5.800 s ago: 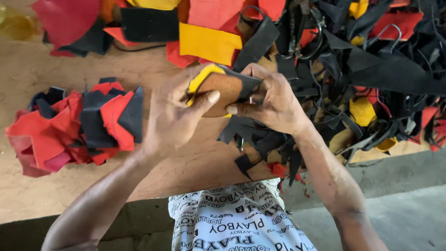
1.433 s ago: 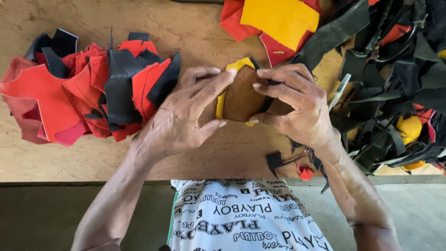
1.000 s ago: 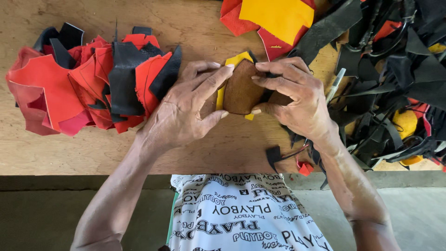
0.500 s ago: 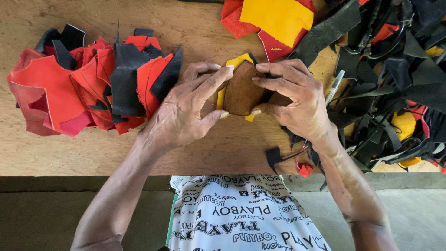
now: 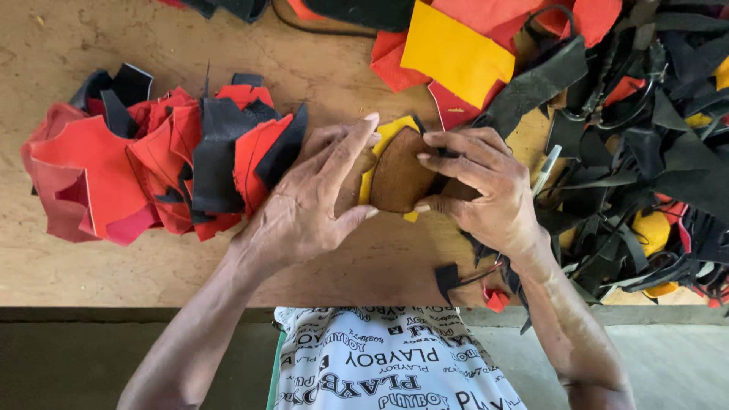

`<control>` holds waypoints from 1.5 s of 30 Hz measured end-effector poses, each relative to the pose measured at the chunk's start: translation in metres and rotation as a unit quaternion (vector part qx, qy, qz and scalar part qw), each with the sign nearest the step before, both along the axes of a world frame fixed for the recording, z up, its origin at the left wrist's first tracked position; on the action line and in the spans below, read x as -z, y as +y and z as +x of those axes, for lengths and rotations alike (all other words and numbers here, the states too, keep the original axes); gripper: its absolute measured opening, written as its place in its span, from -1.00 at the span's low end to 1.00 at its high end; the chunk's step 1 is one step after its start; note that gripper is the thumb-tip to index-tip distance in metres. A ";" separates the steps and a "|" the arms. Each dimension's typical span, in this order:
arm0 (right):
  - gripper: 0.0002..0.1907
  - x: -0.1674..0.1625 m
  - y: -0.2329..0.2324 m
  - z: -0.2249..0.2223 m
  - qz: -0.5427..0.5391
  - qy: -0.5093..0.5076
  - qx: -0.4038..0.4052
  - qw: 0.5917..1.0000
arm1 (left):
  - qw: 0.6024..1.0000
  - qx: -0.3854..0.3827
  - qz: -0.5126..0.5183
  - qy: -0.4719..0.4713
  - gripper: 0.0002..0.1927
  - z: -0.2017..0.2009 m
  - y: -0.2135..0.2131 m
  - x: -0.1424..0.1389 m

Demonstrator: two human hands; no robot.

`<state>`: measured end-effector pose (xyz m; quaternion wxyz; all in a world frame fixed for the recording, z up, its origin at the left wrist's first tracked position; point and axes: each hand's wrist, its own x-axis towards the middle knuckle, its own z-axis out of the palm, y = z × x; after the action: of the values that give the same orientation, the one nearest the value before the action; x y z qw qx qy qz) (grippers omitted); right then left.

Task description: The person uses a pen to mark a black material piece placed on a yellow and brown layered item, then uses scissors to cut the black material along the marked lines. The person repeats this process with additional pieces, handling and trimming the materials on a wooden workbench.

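Observation:
A brown leather piece [image 5: 400, 178] backed by a yellow piece [image 5: 383, 138] sits between both hands just above the wooden table [image 5: 121, 266]. My left hand [image 5: 315, 201] grips its left edge, fingers stretched over the top and thumb underneath. My right hand [image 5: 482, 190] pinches its right edge with the fingertips laid across the brown face. A black layer shows at the piece's upper right rim.
A pile of red and black leather cut pieces [image 5: 163, 163] lies to the left. Yellow [image 5: 456, 53] and red sheets lie at the top. A heap of black straps and scraps [image 5: 645, 144] fills the right. A pen-like tool [image 5: 548, 168] lies beside my right hand.
The hands have stayed on the brown and yellow piece, shifting their fingers slightly; the view has moved a little. Nothing was let go.

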<state>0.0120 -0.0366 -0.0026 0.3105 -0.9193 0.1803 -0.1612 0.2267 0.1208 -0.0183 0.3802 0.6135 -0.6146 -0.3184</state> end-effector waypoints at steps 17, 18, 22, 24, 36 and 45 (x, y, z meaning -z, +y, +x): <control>-0.33 0.014 -0.006 0.010 0.010 0.023 0.015 1.000 | 1.000 0.004 0.010 0.025 0.14 0.014 -0.007 0.012; -0.34 0.014 -0.006 0.011 0.010 0.020 0.014 1.000 | 1.000 0.003 0.010 0.025 0.14 0.013 -0.007 0.012; -0.34 0.015 -0.004 0.012 0.011 0.013 0.013 1.000 | 1.000 0.002 0.004 0.019 0.15 0.014 -0.004 0.013; -0.34 0.016 -0.003 0.010 0.010 0.014 0.013 1.000 | 1.000 0.003 0.001 0.015 0.15 0.012 -0.004 0.014; -0.34 0.017 -0.002 0.001 0.008 0.012 0.010 1.000 | 1.000 0.002 0.001 0.004 0.11 0.005 -0.002 0.014; -0.36 0.016 -0.003 -0.003 0.003 0.012 0.010 1.000 | 1.000 0.001 0.000 0.000 0.10 0.000 -0.004 0.013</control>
<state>0.0090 -0.0396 -0.0188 0.3100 -0.9183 0.1933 -0.1528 0.2271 0.1172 -0.0314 0.3796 0.6127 -0.6154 -0.3190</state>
